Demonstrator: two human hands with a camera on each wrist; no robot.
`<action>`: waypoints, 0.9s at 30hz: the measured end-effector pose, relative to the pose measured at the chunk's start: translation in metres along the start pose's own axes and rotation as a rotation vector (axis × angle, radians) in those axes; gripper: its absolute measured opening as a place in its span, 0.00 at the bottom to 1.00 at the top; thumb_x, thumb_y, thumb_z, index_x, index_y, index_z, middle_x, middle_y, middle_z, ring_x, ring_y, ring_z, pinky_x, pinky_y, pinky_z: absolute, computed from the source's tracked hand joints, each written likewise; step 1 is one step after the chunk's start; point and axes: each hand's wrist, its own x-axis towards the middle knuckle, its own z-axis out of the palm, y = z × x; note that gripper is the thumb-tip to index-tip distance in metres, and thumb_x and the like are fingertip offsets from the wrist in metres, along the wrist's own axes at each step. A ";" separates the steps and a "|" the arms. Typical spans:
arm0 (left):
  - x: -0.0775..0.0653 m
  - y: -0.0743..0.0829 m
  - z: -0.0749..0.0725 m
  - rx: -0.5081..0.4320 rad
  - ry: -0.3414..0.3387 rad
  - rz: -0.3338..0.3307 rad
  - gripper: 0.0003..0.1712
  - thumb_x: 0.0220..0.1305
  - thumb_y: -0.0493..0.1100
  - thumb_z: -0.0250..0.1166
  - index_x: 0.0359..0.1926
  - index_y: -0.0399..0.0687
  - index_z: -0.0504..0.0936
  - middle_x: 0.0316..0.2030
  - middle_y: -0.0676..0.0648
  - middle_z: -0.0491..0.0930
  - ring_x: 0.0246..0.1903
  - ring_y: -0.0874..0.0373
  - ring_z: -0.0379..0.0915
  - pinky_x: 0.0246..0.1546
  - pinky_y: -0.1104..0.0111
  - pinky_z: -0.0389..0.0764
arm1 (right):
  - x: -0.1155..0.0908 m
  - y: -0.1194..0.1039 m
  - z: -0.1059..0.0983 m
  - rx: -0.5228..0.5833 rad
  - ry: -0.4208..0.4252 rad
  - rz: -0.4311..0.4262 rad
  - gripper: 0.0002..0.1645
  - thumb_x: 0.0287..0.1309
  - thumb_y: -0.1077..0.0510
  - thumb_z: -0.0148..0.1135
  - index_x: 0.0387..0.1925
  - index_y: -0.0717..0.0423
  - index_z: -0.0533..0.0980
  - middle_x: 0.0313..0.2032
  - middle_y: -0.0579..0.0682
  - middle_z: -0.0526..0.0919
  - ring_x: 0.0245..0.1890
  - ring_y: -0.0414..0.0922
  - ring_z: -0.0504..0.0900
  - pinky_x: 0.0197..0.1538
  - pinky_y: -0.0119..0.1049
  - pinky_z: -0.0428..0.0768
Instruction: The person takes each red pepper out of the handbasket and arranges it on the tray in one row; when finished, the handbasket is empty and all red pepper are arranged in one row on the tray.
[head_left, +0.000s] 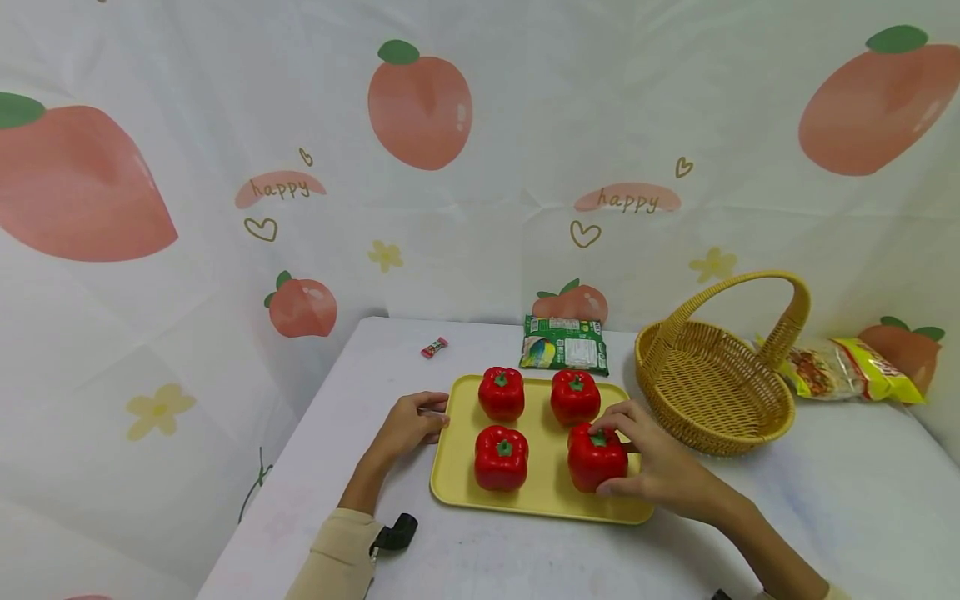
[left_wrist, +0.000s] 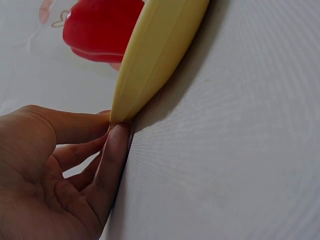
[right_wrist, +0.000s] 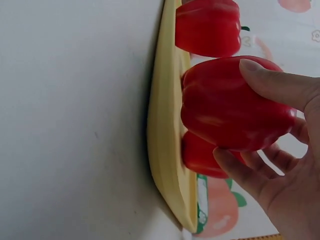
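A yellow tray (head_left: 540, 505) lies on the white table with several red bell peppers on it. My left hand (head_left: 405, 432) pinches the tray's left edge between thumb and fingers, as the left wrist view shows at the tray's rim (left_wrist: 155, 55). With thumb and fingertips spread round its sides, my right hand (head_left: 671, 475) grips the front-right bell pepper (head_left: 595, 465). In the right wrist view this bell pepper (right_wrist: 225, 107) is at the tray's side. Beside it sits the front-left bell pepper (head_left: 501, 468); behind are the back-left (head_left: 501, 402) and back-right (head_left: 574, 404) ones.
A yellow wicker basket (head_left: 776, 429) with a tall handle stands right of the tray. Behind it lies a yellow-and-clear food bag (head_left: 840, 371). A green packet (head_left: 564, 344) is behind the tray, and a small red wrapped candy (head_left: 434, 347) lies at the back left.
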 end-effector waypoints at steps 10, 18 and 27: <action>0.001 0.000 -0.001 -0.010 -0.006 -0.004 0.24 0.67 0.32 0.68 0.64 0.35 0.83 0.52 0.42 0.86 0.42 0.59 0.83 0.38 0.65 0.90 | 0.001 0.002 0.008 0.009 -0.003 0.009 0.39 0.45 0.48 0.88 0.57 0.42 0.76 0.59 0.49 0.72 0.61 0.53 0.75 0.54 0.33 0.86; 0.000 -0.001 -0.002 -0.007 -0.005 -0.008 0.24 0.67 0.33 0.68 0.64 0.36 0.83 0.53 0.41 0.86 0.42 0.58 0.84 0.39 0.64 0.90 | 0.000 0.004 0.009 -0.003 -0.002 0.046 0.39 0.45 0.47 0.88 0.58 0.42 0.76 0.60 0.51 0.71 0.61 0.54 0.76 0.54 0.34 0.86; -0.001 0.000 -0.002 -0.010 -0.007 -0.005 0.24 0.67 0.33 0.69 0.64 0.36 0.83 0.53 0.41 0.86 0.42 0.58 0.84 0.39 0.63 0.91 | -0.002 0.006 0.008 0.019 -0.023 0.012 0.38 0.49 0.45 0.85 0.58 0.40 0.73 0.62 0.49 0.73 0.62 0.52 0.73 0.53 0.34 0.86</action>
